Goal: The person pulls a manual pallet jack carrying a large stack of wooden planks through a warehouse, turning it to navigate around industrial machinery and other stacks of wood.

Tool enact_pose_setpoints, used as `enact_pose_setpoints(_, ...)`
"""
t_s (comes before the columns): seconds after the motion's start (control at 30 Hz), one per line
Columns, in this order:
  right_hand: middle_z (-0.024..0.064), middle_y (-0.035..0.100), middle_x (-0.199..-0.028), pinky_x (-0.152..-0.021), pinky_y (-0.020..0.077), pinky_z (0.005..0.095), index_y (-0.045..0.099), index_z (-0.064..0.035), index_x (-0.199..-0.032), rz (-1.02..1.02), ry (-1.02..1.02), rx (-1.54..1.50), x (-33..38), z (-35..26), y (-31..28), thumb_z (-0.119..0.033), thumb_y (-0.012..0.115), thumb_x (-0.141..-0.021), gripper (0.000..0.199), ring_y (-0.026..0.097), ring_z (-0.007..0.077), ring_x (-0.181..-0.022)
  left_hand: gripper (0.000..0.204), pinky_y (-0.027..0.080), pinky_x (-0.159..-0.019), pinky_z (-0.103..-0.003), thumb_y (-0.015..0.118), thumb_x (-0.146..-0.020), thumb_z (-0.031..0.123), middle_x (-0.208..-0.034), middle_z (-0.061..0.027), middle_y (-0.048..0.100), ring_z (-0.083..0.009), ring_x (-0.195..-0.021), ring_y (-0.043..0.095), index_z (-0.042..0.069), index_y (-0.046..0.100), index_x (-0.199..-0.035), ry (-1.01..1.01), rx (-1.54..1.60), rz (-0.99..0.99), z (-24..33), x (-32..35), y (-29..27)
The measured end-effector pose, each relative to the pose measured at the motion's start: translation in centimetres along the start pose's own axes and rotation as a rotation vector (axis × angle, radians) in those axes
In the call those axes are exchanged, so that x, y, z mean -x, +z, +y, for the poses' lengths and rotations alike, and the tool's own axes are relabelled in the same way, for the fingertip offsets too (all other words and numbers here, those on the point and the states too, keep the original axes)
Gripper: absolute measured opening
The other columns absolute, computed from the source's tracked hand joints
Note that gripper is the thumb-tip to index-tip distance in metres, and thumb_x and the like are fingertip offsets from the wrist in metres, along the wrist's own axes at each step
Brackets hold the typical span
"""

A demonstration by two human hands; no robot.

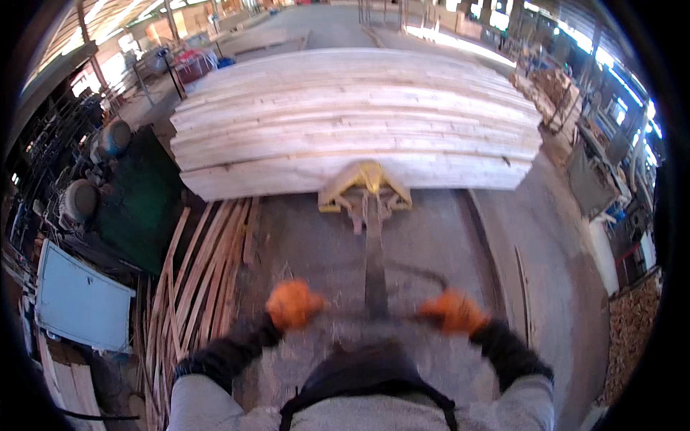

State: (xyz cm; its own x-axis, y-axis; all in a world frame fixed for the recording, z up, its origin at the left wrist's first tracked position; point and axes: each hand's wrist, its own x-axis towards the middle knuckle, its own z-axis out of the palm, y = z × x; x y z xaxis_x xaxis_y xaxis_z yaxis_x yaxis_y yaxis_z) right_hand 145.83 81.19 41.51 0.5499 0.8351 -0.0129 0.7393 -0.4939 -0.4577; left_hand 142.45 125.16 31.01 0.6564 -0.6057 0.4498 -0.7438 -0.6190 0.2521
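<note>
Ahead of orange-gloved hands (293, 304) (453, 312): metal drawbar (374, 266), stacked pale planks (356, 122).

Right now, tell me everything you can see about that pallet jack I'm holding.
The pallet jack has a yellow head tucked under the near edge of the stack of pale planks, which rests on it. A long dark tiller runs straight back toward the person, ending in a looped handle. The left hand and right hand, both in orange gloves, grip that handle on either side. Its forks are hidden under the wood. It stands on a grey concrete floor.
</note>
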Motion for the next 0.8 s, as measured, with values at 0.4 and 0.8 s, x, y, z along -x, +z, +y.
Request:
enact_pose_setpoints(0.4,0.0163,0.071,-0.111,-0.087,0.0528,0.0474,0.061,-0.0134,-0.129,-0.607,0.225,-0.147,8.0,2.9,14.2,-0.054,0.065,-0.083,0.061,0.067,0.0366,-0.103,0.042,0.051,-0.086,-0.050,0.070,-0.066,0.018,-0.093,-0.0119,0.062,-0.0359,-0.095,0.062,0.016,0.067,-0.108,-0.381,-0.139,-0.037,16.9,5.5,10.8)
enact_pose_setpoints(0.8,0.0139,0.072,-0.090,-0.072,0.0533,0.0461,0.064,-0.0172,-0.125,0.013,0.179,0.056,8.9,3.9,-1.5,-0.053,0.066,-0.082,0.056,0.070,0.0358,-0.082,0.032,0.052,-0.087,-0.050,0.081,-0.065,0.020,-0.084,-0.0094,0.066,-0.0349,-0.087,0.066,0.013,0.069,-0.094,-0.323,-0.142,0.080,16.7,-8.0,5.1)
